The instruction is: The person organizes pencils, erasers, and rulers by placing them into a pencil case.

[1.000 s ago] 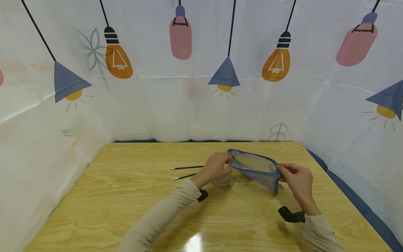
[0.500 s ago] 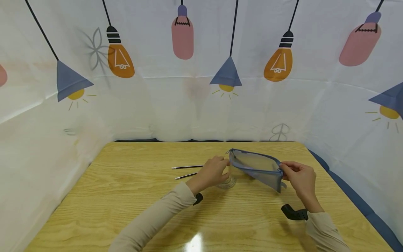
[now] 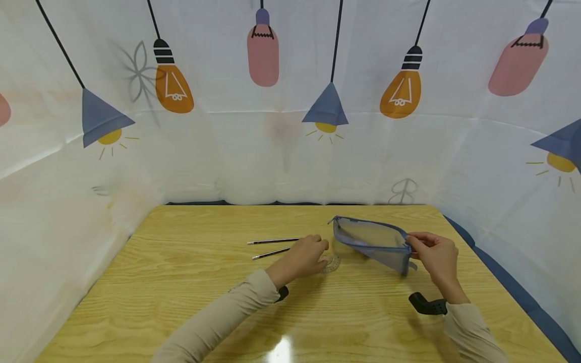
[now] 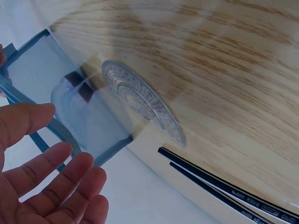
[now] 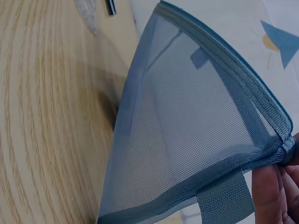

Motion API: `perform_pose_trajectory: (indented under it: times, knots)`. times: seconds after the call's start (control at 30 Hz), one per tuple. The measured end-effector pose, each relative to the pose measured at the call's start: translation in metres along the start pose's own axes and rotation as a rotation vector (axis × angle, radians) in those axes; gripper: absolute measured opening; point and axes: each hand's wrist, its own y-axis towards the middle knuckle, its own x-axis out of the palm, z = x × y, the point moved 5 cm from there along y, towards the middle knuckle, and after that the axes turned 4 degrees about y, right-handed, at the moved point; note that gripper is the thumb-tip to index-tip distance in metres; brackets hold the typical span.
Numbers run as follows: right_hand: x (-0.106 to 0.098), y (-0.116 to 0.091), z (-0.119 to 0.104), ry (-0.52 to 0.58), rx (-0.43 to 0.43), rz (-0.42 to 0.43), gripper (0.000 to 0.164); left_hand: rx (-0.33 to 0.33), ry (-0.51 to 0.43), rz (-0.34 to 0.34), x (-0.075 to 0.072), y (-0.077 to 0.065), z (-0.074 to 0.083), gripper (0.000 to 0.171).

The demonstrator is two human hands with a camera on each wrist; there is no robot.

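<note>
A blue mesh zip pouch (image 3: 386, 256) stands with its mouth gaping at the right of the table. My right hand (image 3: 437, 256) pinches its right end by the zip, beside a fabric tab (image 5: 226, 198). Left of the pouch, my left hand (image 3: 301, 258) hovers with fingers loosely bent and nothing between them. Just past its fingertips lies a clear protractor (image 4: 145, 100), partly hidden by the hand in the head view. Two dark pencils (image 4: 233, 191) lie nearby, their far ends behind the left hand in the head view. Through the mesh shows a small dark-and-pale block (image 4: 79, 86).
The wooden table (image 3: 181, 292) reaches back to a white curtain (image 3: 218, 151) printed with lamps and bulbs. Black wrist mounts (image 3: 426, 305) sit at both cuffs.
My left hand has let go of the pouch's left end and moved left and down toward the protractor. The right hand keeps its pinch, shifting slightly right with the pouch.
</note>
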Motion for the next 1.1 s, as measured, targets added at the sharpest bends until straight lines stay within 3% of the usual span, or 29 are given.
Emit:
perform_pose_trajectory:
  times: [0.27, 0.83, 1.1]
  knots:
    - [-0.003, 0.003, -0.002, -0.013, 0.005, -0.045, 0.033, 0.014, 0.066, -0.062, 0.009, -0.002, 0.006, 0.03]
    - [-0.004, 0.006, -0.001, -0.039, -0.01, -0.086, 0.032, -0.055, 0.084, -0.152, 0.038, 0.001, 0.003, 0.022]
    - [-0.004, 0.006, -0.002, -0.039, -0.008, -0.088, 0.032, -0.099, 0.092, -0.211, 0.043, 0.007, 0.004, 0.037]
